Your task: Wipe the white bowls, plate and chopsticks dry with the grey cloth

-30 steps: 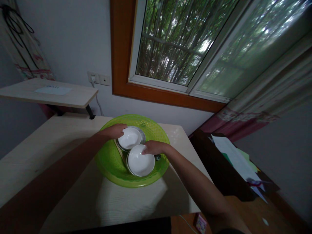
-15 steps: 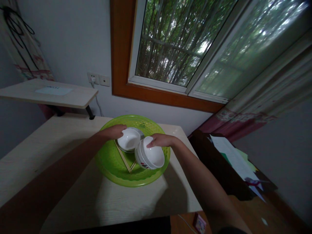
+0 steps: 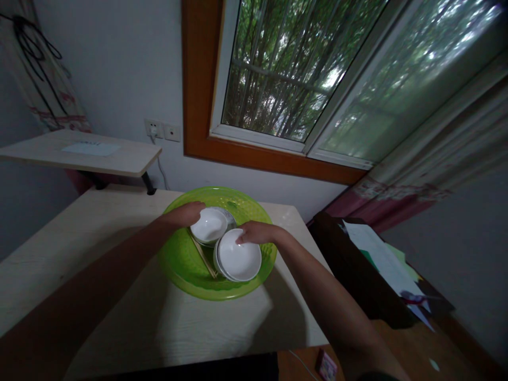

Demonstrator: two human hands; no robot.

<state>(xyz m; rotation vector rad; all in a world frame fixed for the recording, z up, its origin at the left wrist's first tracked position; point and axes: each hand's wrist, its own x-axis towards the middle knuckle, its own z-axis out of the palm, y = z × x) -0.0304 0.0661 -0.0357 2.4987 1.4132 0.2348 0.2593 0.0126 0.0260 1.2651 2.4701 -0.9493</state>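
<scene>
A round green plastic basin [image 3: 178, 280] sits on the pale wooden desk. My left hand [image 3: 189, 213] grips the rim of a white bowl [image 3: 208, 225] in the basin's upper middle; another dish shows partly beneath and behind it. My right hand [image 3: 256, 233] is closed on the rim of a short stack of white bowls [image 3: 240, 256], thumb inside the top one. The stack tilts toward me over the basin's front right. Between the bowls and the left wall of the basin lie wooden chopsticks [image 3: 204, 257], partly covered by the stack.
On the left, a raised shelf [image 3: 130, 161] with a paper on it stands on the desk [image 3: 99, 254]. Behind is a wall with sockets [image 3: 162, 129] and a window. A dark low cabinet [image 3: 357, 264] with papers stands to the right.
My right hand has lowered the bowl stack slightly to the left and turned it so the top bowl's inside faces me more. My left hand has hardly moved.
</scene>
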